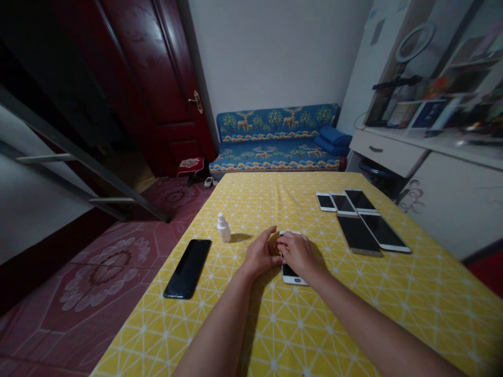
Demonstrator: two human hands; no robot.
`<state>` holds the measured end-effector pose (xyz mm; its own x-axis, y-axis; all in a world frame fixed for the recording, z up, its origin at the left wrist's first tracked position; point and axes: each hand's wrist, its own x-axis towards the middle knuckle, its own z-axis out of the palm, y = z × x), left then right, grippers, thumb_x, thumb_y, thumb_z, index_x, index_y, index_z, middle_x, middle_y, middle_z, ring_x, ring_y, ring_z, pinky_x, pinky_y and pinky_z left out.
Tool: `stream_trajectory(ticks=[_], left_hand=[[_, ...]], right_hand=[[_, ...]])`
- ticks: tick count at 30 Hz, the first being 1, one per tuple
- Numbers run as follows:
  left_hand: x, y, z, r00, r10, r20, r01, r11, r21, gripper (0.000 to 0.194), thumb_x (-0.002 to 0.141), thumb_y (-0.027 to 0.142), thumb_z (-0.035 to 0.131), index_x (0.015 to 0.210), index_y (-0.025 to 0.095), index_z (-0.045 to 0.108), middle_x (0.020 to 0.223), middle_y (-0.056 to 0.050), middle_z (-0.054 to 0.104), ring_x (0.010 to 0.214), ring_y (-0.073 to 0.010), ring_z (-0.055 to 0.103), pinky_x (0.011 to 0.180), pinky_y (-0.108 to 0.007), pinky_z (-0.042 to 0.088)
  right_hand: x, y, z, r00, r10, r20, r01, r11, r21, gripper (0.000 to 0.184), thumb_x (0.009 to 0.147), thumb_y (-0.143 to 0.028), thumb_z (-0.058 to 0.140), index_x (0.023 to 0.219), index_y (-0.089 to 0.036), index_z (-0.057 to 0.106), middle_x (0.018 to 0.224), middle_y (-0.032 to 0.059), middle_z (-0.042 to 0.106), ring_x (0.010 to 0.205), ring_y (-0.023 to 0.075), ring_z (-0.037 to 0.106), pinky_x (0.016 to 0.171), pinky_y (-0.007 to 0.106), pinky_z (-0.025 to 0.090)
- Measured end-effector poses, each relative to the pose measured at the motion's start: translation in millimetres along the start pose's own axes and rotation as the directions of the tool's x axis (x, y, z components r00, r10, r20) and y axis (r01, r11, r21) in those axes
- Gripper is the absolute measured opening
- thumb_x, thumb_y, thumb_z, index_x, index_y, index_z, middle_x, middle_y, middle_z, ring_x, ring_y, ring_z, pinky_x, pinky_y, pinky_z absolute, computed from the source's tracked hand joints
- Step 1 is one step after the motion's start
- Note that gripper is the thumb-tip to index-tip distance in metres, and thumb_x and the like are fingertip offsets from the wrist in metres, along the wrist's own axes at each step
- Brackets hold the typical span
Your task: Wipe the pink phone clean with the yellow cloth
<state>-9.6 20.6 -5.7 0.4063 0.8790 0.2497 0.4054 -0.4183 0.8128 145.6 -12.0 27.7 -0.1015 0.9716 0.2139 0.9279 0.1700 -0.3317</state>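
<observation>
A white smartphone [294,280] with a dark screen lies face up on the yellow patterned tablecloth, partly covered by my hands. My left hand [259,255] rests at its left side, thumb and fingers apart, with the thumb tip at the phone's edge. Over the upper part of the screen lies my right hand [297,252], its fingers curled down. Whatever is under those fingers, if anything, is hidden. To the left stands a small white spray bottle [223,230], upright. A black smartphone [187,269] lies near the table's left edge.
At the table's right side lie several phones, among them a gold one [358,235] and a white one [384,232]. Beyond the table is a blue patterned sofa [271,152]. A white cabinet [451,183] stands right, and a metal ladder [98,178] leans left.
</observation>
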Motion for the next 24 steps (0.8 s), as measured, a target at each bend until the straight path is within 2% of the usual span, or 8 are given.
stream_trajectory(ticks=[7,10,14,18,24], left_hand=[[0.0,7.4,-4.1,0.996,-0.026,0.087,0.023,0.999,0.032,0.078,0.064,0.04,0.084,0.136,0.025,0.057,0.099,-0.003,0.075,0.094,-0.0249,0.068,0.087,-0.035,0.053],[-0.4,9.0,-8.4,0.988,0.051,0.149,-0.042,0.997,-0.062,0.076,0.063,0.04,0.085,0.133,0.025,0.06,0.111,-0.005,0.073,0.102,-0.0264,0.067,0.092,-0.036,0.053],[1.2,11.2,-14.9,0.944,0.19,0.269,-0.139,0.971,-0.194,0.093,0.051,0.042,0.092,0.135,0.024,0.058,0.125,-0.009,0.067,0.11,-0.0293,0.064,0.097,-0.036,0.05],[2.6,17.0,-18.0,0.934,0.209,0.291,-0.198,0.978,-0.065,0.104,0.042,0.046,0.094,0.136,0.024,0.057,0.126,-0.011,0.066,0.113,-0.0333,0.062,0.102,-0.041,0.047],[3.3,17.4,-15.7,0.914,0.244,0.323,-0.263,0.965,0.014,0.097,0.044,0.049,0.093,0.132,0.024,0.061,0.127,-0.011,0.066,0.115,-0.0342,0.062,0.101,-0.041,0.048]], right_hand=[[-12.8,-2.2,1.3,1.0,0.016,0.01,-0.017,1.0,0.026,0.021,0.092,-0.02,0.054,0.094,-0.023,0.074,0.101,0.0046,0.072,0.099,0.019,0.062,0.085,0.03,0.039],[-12.3,-1.2,3.7,1.0,0.016,0.005,-0.016,1.0,0.02,0.021,0.092,-0.02,0.053,0.097,-0.024,0.073,0.103,0.0046,0.071,0.1,0.0189,0.061,0.086,0.03,0.039],[-12.0,-0.2,5.0,1.0,0.018,0.0,-0.018,1.0,0.014,0.021,0.092,-0.02,0.053,0.097,-0.023,0.073,0.102,0.0052,0.071,0.1,0.019,0.061,0.087,0.031,0.039],[-13.1,-0.8,3.0,1.0,0.014,0.006,-0.014,0.999,0.05,0.021,0.09,-0.016,0.054,0.095,-0.023,0.073,0.105,0.004,0.071,0.102,0.0186,0.061,0.088,0.03,0.039],[-20.4,-6.3,-5.6,0.999,-0.012,0.046,0.008,0.996,0.093,0.019,0.088,-0.016,0.057,0.09,-0.025,0.074,0.106,0.0026,0.073,0.101,0.0186,0.063,0.086,0.03,0.04]])
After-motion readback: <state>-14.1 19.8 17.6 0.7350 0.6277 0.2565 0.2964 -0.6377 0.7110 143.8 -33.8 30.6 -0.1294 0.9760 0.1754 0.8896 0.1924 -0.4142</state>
